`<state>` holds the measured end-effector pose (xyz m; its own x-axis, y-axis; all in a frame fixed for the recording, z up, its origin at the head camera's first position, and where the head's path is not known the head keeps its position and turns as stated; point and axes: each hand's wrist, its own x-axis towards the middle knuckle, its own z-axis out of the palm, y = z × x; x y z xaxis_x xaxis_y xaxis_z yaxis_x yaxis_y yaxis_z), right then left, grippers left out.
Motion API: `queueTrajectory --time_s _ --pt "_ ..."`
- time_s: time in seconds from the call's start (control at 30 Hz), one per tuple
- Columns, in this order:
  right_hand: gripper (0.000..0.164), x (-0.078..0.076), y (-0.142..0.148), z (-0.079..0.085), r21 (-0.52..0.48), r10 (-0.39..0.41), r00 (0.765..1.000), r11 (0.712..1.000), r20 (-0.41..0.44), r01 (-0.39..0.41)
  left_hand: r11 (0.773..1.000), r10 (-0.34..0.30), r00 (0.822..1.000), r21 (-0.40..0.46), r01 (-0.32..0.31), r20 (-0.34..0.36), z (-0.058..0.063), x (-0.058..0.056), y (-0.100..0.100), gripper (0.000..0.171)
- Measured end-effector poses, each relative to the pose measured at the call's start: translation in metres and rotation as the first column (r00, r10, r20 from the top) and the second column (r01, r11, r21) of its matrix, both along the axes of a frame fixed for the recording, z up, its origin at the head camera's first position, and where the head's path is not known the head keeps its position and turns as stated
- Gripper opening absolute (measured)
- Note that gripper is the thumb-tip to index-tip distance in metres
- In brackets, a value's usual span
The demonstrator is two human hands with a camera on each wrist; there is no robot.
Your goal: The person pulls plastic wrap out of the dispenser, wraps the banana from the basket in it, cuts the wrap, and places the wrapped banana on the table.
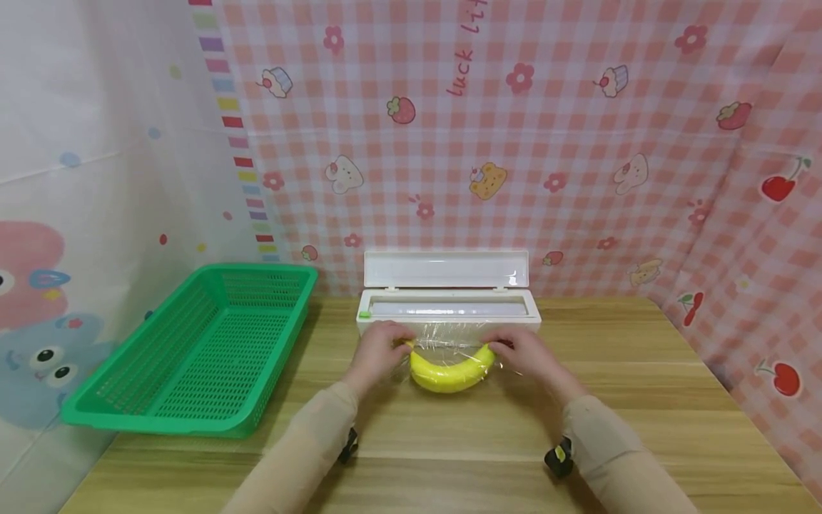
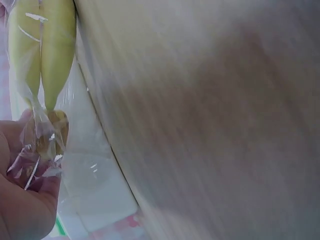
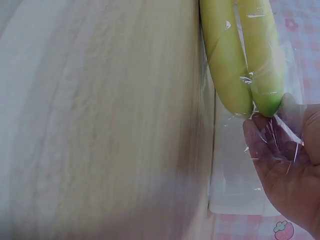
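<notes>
Two yellow bananas (image 3: 227,65), side by side, are covered by clear cling film (image 1: 443,333). In the head view the bananas curve downward between my hands, in front of the white cling film dispenser (image 1: 420,333). My left hand (image 1: 379,351) pinches the film at the stem end; in the left wrist view the brownish stems (image 2: 59,131) show through it beside the fingers. At the other end my right hand (image 1: 531,358) pinches film around the banana tips, one of them greenish in the right wrist view.
The dispenser's lid (image 1: 446,270) stands raised at the back, with a film roll (image 1: 449,308) inside and a green piece (image 1: 364,315) at its left end. A green perforated basket (image 1: 247,400) stands on the wooden table (image 1: 424,478) at left. Printed cloths (image 1: 449,135) hang behind and beside.
</notes>
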<state>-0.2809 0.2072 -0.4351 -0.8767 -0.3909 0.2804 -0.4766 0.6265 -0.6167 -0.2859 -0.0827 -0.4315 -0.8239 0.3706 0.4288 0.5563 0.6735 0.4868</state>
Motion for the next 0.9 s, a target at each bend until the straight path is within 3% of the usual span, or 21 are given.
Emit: queueTrajectory --time_s 0.23,0.57,0.9 --pt "0.015 -0.003 -0.004 -0.002 -0.021 -0.098 0.994 0.995 0.045 0.099 0.996 0.068 0.997 -0.06 -0.069 -0.029 0.001 0.0 0.005 0.02" --pt "0.013 -0.003 -0.012 -0.005 -0.034 -0.188 0.981 0.982 -0.054 0.187 0.99 0.099 0.995 -0.096 -0.101 -0.026 0.001 0.0 0.007 0.018" --pt "0.01 -0.005 -0.015 -0.005 0.017 -0.261 0.96 0.964 -0.106 0.264 0.982 0.131 0.989 -0.127 -0.14 -0.075 0.001 0.001 0.008 0.015"
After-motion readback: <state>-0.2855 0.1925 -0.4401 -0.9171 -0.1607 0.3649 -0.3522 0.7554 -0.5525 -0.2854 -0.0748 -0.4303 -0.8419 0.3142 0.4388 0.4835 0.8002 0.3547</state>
